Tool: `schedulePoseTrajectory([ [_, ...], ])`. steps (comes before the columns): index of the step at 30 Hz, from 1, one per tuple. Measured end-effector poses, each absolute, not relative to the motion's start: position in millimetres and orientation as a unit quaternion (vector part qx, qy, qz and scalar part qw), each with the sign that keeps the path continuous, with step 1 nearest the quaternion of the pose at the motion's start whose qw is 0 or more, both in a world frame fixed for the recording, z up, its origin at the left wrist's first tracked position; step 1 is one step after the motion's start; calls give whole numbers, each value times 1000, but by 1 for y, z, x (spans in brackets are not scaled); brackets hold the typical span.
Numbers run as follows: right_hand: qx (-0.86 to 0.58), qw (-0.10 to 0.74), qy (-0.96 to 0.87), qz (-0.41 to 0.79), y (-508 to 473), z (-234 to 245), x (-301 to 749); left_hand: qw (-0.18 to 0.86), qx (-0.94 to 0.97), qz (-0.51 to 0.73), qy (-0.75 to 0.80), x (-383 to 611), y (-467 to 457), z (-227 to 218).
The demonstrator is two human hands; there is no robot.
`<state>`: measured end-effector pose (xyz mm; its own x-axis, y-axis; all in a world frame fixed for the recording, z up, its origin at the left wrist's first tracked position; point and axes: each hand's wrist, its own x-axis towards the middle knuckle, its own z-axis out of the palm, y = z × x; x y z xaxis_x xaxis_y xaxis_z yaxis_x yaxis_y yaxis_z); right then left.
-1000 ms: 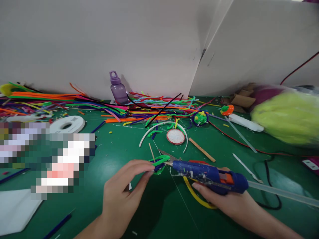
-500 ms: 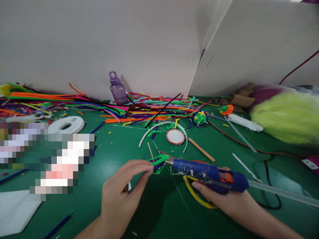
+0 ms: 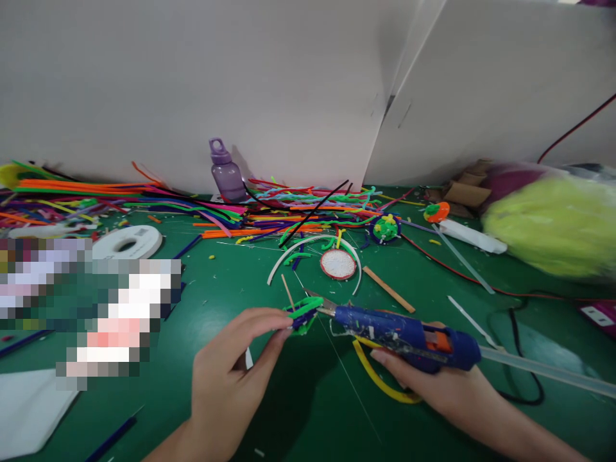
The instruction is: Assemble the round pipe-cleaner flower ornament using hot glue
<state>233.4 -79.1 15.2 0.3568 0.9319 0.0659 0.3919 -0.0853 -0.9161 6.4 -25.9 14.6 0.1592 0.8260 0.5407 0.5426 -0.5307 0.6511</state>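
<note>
Your left hand [image 3: 224, 372] pinches a green-and-blue fuzzy pipe-cleaner piece [image 3: 304, 315] | your right hand [image 3: 436, 390] wraps a blue plastic glue gun [image 3: 380, 330], long axis toward the left hand, nozzle [image 3: 328, 310] just beside the piece

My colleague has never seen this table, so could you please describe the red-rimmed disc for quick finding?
On the green table, look just beyond the nozzle of the blue glue gun in the right hand. There, within the curve of a pale strip, lies the red-rimmed disc. Its white face sets it apart from the green-and-yellow round piece farther back.
</note>
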Motion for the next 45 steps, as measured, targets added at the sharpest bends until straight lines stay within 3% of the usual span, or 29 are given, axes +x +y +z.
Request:
schedulePoseTrajectory([
  [19,-692,446,-495,277,-81,22,231,160,755,454,446,8,-28,15],
  [39,-706,417,-459,341,-82,22,230,161,746,454,460,8,-29,14],
  [45,-702,430,-479,305,-80,11,232,156,743,460,460,8,-28,14],
])
